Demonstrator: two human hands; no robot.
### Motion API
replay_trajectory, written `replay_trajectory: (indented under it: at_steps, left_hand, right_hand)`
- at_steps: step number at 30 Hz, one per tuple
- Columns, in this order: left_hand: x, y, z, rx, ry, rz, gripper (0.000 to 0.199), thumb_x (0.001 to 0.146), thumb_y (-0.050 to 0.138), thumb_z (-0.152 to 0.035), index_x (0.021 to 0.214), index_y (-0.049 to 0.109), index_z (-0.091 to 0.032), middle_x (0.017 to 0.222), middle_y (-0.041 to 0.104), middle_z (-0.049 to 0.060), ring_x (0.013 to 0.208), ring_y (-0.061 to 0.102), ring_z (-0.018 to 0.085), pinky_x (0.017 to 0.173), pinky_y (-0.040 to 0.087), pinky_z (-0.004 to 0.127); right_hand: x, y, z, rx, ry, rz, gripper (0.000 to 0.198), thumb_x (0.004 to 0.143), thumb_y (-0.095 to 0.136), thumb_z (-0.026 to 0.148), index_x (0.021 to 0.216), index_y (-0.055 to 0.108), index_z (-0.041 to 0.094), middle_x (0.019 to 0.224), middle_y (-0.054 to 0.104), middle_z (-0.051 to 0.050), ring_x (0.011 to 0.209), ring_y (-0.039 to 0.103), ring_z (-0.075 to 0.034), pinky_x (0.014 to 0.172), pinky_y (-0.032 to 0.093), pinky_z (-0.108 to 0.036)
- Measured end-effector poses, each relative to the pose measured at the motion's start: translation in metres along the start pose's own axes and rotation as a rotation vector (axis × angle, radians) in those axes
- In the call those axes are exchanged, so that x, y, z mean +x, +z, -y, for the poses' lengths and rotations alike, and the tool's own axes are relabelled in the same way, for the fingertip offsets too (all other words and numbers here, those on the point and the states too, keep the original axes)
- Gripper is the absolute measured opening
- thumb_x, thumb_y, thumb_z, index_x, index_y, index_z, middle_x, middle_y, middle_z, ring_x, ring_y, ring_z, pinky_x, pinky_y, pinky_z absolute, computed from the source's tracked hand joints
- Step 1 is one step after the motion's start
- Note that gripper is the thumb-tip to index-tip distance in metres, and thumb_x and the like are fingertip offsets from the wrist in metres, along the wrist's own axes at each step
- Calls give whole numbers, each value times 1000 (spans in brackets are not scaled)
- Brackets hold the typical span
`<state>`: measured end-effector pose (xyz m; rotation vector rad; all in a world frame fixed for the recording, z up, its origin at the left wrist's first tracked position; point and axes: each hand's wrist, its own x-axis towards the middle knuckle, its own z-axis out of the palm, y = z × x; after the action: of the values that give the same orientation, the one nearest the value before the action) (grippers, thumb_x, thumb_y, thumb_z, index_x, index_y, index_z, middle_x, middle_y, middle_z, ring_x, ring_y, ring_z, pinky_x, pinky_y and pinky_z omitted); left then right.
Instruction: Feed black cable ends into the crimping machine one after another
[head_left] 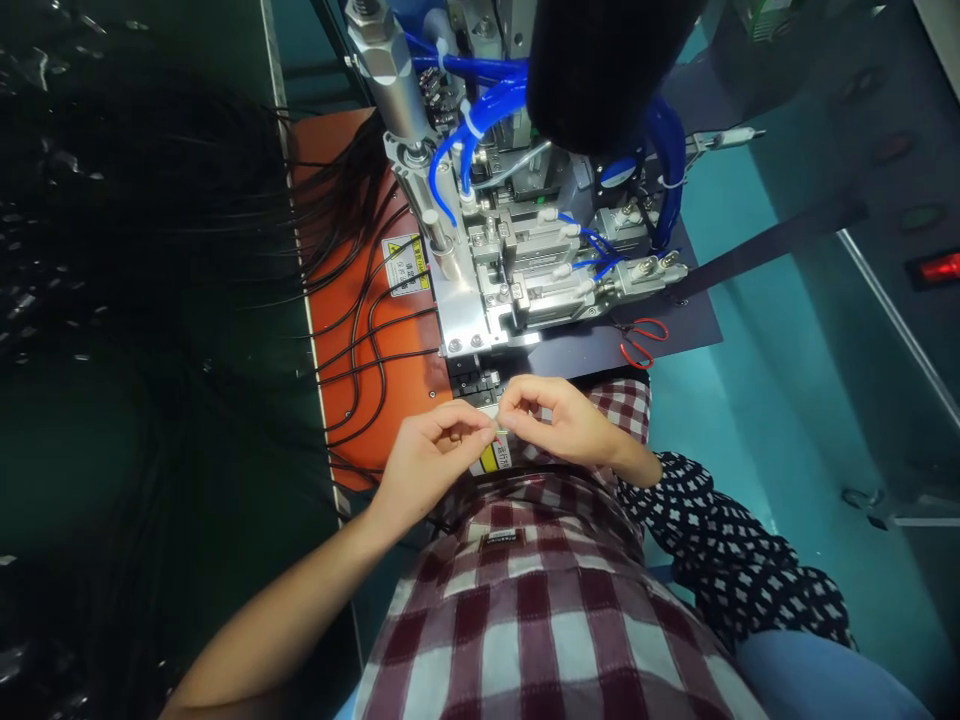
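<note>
My left hand [439,450] and my right hand [559,420] meet in front of the machine [465,320], close to my checked apron. Both are closed in a pinch, thumb against forefinger, with the fingertips almost touching. A tiny pale sliver with a greenish tint shows between the fingertips; it is too small to name. Just beyond my fingers is the machine's dark metal block [472,378], set below a shiny plate. A label with a yellow stripe [491,458] shows partly beneath my hands.
Several black cables [375,345] run across the orange surface [330,330] on the left to the machine. Red-handled scissors [641,340] lie on the grey board at the right. Blue air tubes [495,100] and a black cylinder [607,75] rise above the machine.
</note>
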<state>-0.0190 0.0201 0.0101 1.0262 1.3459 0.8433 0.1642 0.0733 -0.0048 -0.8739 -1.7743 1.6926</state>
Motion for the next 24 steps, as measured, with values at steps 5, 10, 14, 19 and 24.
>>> replay_trajectory:
  at_steps: [5,10,14,19,24]
  left_hand:
    - [-1,0,7,-120,-132,-72,18,77,71,-33,79,67,-16,58,54,-3,47,44,6,45,37,17]
    - [-1,1,10,-215,-205,-141,25,76,72,-39,82,62,-17,60,56,-3,45,44,5,40,37,15]
    - [-1,3,9,-215,-172,-147,24,76,73,-37,82,61,-16,61,58,-3,46,45,5,41,39,14]
    - [-1,4,8,-225,-163,-170,23,76,73,-35,81,61,-16,61,57,-4,44,45,4,41,39,14]
    - [0,6,7,-214,-138,-166,22,76,73,-34,81,60,-17,61,57,-4,45,45,5,41,38,15]
  right_hand:
    - [0,7,-6,-17,49,-125,14,88,57,25,78,61,16,73,59,-1,64,50,-11,59,42,-24]
    - [-4,25,-9,25,89,-288,10,83,65,26,83,64,16,70,58,0,60,48,-10,57,42,-24]
    - [-2,36,-10,58,53,-351,7,82,65,23,79,63,16,69,58,1,59,49,-10,55,42,-23]
    - [2,41,-9,76,77,-410,9,80,64,21,73,62,16,67,59,1,58,49,-9,55,41,-23]
    - [4,42,-7,139,133,-424,10,77,65,23,72,61,16,64,56,2,57,47,-9,53,39,-23]
